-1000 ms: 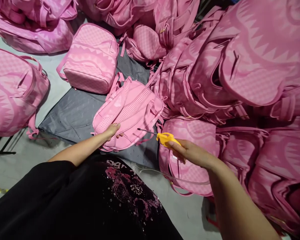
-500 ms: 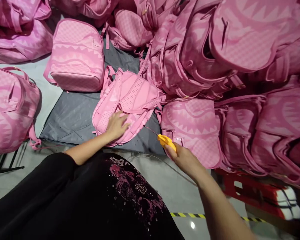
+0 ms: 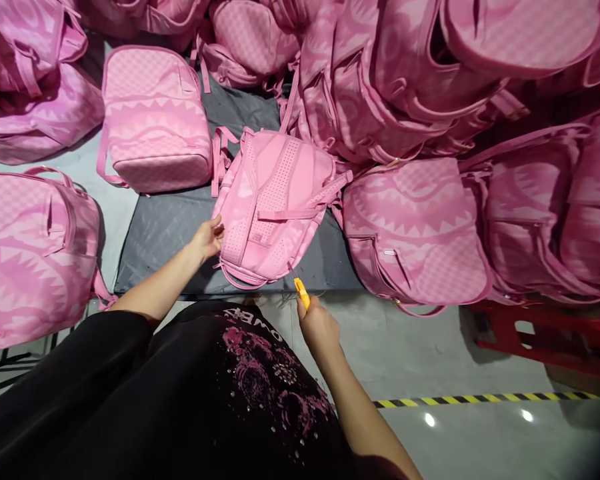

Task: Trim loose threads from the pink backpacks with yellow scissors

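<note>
A pink backpack [image 3: 290, 167] lies with its padded back panel and straps facing up, its carry handle end toward me. My left hand [image 3: 207, 241] is at its left edge, the fingers curled against the side. In my right hand [image 3: 320, 327] is a yellow-handled tool [image 3: 301, 292] with a thin metal tip. That tip is at the backpack's lower right edge; whether it touches the fabric I cannot tell.
The backpack rests on a dark grey cloth [image 3: 165, 233]. Another pink backpack [image 3: 157, 120] stands behind left, one [image 3: 415, 233] lies at right, and one [image 3: 30, 253] stands far left. More are piled behind. A red crate [image 3: 540, 340] and striped floor tape [image 3: 480, 399] are lower right.
My left hand has moved from the top of the back panel to the left edge. My right hand has brought the yellow tool leftward to the backpack's lower edge. The view has shifted slightly.
</note>
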The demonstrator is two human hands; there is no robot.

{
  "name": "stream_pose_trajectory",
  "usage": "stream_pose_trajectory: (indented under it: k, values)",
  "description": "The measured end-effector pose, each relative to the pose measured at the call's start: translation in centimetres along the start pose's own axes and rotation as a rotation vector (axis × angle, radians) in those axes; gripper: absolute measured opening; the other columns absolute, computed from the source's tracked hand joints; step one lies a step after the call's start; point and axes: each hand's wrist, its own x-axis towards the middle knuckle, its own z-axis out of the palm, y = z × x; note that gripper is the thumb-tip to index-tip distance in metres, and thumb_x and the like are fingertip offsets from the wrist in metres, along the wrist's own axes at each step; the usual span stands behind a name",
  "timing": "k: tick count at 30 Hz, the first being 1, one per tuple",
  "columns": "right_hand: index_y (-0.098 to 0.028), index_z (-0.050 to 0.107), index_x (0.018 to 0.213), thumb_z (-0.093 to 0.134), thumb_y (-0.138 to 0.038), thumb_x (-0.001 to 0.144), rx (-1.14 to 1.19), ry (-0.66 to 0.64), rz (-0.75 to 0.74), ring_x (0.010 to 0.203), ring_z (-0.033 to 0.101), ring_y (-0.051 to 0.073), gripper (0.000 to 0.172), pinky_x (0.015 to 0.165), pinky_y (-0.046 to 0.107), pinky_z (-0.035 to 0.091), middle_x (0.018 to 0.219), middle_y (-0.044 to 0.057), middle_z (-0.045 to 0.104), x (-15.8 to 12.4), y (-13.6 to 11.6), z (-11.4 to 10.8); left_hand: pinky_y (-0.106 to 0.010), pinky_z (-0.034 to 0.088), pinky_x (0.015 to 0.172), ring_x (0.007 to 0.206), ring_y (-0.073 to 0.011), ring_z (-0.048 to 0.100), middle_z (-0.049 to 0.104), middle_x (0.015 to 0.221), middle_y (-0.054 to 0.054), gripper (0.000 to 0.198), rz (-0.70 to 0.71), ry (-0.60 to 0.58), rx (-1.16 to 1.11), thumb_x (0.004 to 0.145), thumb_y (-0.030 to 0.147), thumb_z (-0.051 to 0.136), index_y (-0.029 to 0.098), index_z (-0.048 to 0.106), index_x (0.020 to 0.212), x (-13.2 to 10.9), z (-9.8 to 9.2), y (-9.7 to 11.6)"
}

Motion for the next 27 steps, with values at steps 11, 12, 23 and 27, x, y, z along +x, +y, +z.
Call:
stream_pose_trajectory:
  k: [11, 12, 23, 27]
  values:
    - [-0.015, 0.053, 0.119, 0.030, -0.047, 0.104, 0.081, 0.052, 0.044, 0.092, 0.072, 0.026, 0.042, 0.069, 0.029, 0.046, 0.098, 0.015, 0.073, 1.9, -3.1, 2.1, -0.052, 0.051, 0.100, 0.099, -0.0284, 0.072, 0.074, 0.098, -0.015, 0.039, -0.088, -0.436, -0.070, 0.098, 0.042, 0.042, 0.010, 0.058, 0.113, 1.8, 0.2, -1.6]
    - [-0.015, 0.053, 0.118, 0.031, -0.047, 0.104, 0.072, 0.060, 0.036, 0.091, 0.072, 0.025, 0.042, 0.069, 0.029, 0.045, 0.097, 0.014, 0.073, 1.9, -2.9, 2.2, -0.053, 0.049, 0.103, 0.103, -0.0292, 0.071, 0.074, 0.100, -0.016, 0.042, -0.096, -0.472, -0.070, 0.098, 0.043, 0.041, 0.009, 0.058, 0.118, 2.1, -0.1, -1.6]
    - [-0.014, 0.056, 0.115, 0.031, -0.047, 0.105, 0.064, 0.177, 0.115, 0.085, 0.072, 0.025, 0.042, 0.066, 0.028, 0.042, 0.092, 0.014, 0.073, 1.7, -2.0, 2.3, -0.057, 0.034, 0.115, 0.129, -0.0347, 0.057, 0.066, 0.127, -0.024, 0.070, -0.169, -0.819, -0.028, 0.095, 0.056, 0.040, 0.003, 0.046, 0.141, 3.0, -2.1, -1.1]
    - [-0.014, 0.056, 0.117, 0.031, -0.046, 0.104, 0.098, 0.130, 0.144, 0.088, 0.071, 0.025, 0.043, 0.068, 0.029, 0.042, 0.095, 0.015, 0.073, 1.6, -1.7, 2.1, -0.056, 0.036, 0.114, 0.125, -0.0342, 0.060, 0.070, 0.120, -0.023, 0.071, -0.148, -0.748, -0.049, 0.096, 0.059, 0.034, 0.003, 0.048, 0.139, 2.8, -2.0, -1.3]
